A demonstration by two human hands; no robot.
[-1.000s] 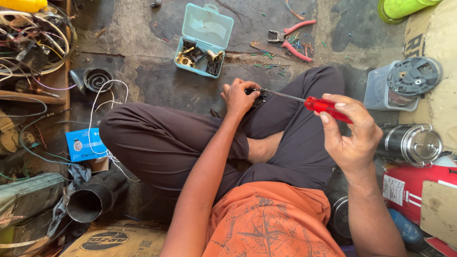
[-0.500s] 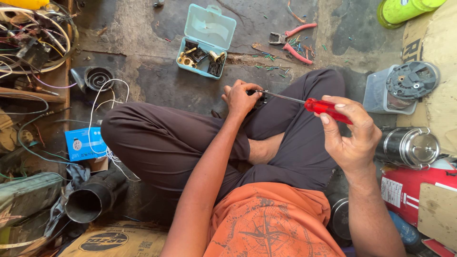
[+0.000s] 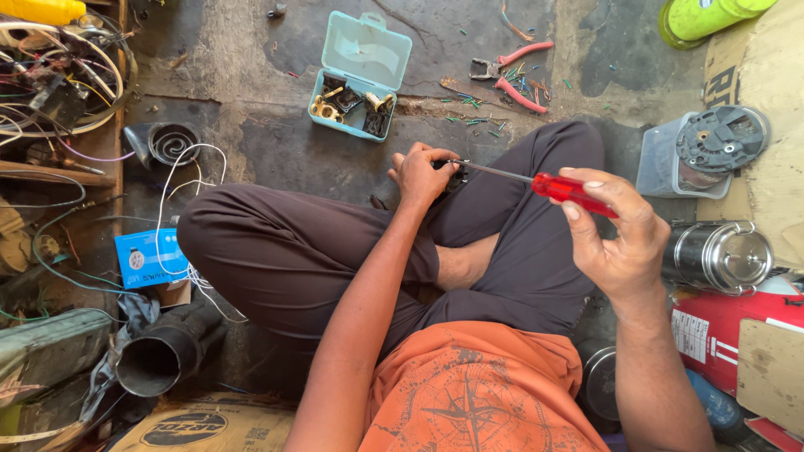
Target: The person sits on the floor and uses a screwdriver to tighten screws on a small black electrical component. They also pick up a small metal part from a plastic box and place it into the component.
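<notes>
Mid-job, I'd say: left hand (image 3: 421,173) clutches a small black part (image 3: 456,174) above the knee, twelve o'clock, while right hand (image 3: 611,230) grips the red-handled screwdriver (image 3: 536,182), tip in it; fastening looks unfinished.

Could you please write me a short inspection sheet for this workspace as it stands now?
Surface: dark, stained floor, strewn with wire offcuts.
Job's things: red screwdriver, its tip at a small dark part.
Clutter: open turquoise parts box, red pliers, steel canister, black pipe.
Hands: left hand grips the part; right hand holds the screwdriver.
Cables: white cable; tangled wires at one side.
Surroundings: cardboard, green bottle.
</notes>
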